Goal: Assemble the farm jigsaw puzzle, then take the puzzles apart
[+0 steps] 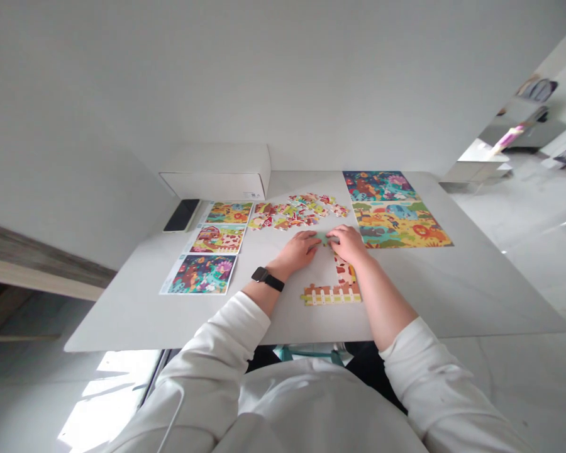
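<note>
My left hand and my right hand rest side by side on the white table, fingers bent around a small pale green puzzle piece that shows between them. Under my right wrist lies a partly joined puzzle section with a white fence along its bottom edge. Just beyond my fingers sits a heap of loose colourful puzzle pieces. A black watch is on my left wrist.
Two finished animal puzzles lie at the right. Three picture cards lie in a column at the left, with a black phone beside them. A white box stands against the wall.
</note>
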`<state>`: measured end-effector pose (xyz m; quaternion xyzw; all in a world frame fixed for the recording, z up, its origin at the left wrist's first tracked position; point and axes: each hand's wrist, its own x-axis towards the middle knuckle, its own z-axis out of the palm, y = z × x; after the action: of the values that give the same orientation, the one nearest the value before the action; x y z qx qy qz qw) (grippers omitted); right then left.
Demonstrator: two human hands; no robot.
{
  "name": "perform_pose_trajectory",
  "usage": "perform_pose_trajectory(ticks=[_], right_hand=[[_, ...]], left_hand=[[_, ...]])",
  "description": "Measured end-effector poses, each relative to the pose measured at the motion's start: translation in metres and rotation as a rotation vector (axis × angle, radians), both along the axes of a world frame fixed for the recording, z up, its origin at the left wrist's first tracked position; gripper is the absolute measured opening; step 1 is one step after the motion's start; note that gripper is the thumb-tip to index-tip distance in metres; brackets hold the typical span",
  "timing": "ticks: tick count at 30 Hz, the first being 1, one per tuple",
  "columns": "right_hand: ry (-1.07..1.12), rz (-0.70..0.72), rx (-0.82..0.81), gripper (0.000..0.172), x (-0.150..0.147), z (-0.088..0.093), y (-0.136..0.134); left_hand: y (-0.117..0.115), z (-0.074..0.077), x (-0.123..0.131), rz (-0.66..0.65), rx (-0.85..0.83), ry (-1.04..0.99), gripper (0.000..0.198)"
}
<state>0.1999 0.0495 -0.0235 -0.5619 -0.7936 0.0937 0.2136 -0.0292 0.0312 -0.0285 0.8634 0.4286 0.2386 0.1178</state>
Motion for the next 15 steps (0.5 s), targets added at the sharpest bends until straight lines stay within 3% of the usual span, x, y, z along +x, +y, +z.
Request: perform_pose_trajectory(ticks=[8, 15], right_hand=[[0.100, 0.008, 0.045, 0.026, 0.006, -0.001, 0.001], [0.269, -0.010, 0.133, 0.026, 0.005, 0.010, -0.003]], left_hand=[[-0.002, 0.002, 0.000, -0.001, 0.029, -0.052, 0.040], [0.000, 0.006, -0.007, 0.068, 0.052, -0.187, 0.036]])
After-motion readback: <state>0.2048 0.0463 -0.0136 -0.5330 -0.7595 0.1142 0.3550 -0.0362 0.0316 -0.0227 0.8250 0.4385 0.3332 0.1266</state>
